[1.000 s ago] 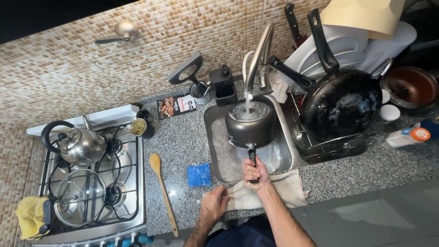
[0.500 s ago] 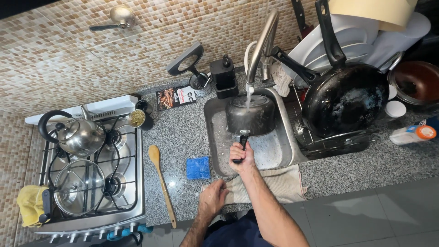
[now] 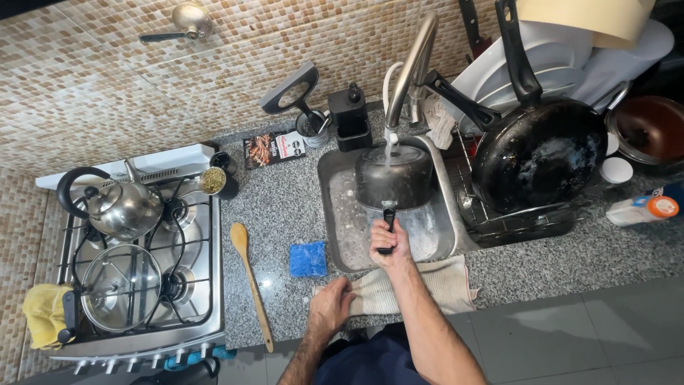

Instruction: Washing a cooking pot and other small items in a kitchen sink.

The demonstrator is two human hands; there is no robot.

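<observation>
My right hand (image 3: pixel 390 243) grips the black handle of a dark saucepan (image 3: pixel 394 175) held in the steel sink (image 3: pixel 338 214), tilted under the running tap (image 3: pixel 412 68). Water streams onto the pan and pours out below it. My left hand (image 3: pixel 330 304) rests on the counter edge, touching the beige cloth (image 3: pixel 427 285) laid in front of the sink. A blue sponge (image 3: pixel 308 259) lies just left of the sink.
A wooden spoon (image 3: pixel 249 278) lies on the granite counter. The stove (image 3: pixel 135 249) at left carries a kettle (image 3: pixel 121 207) and a lidded pot (image 3: pixel 120 287). A dish rack (image 3: pixel 513 214) at right holds a black frying pan (image 3: pixel 541 153) and plates.
The saucepan has tilted and shifted up under the tap with my right hand. My left hand has stayed on the cloth at the counter edge.
</observation>
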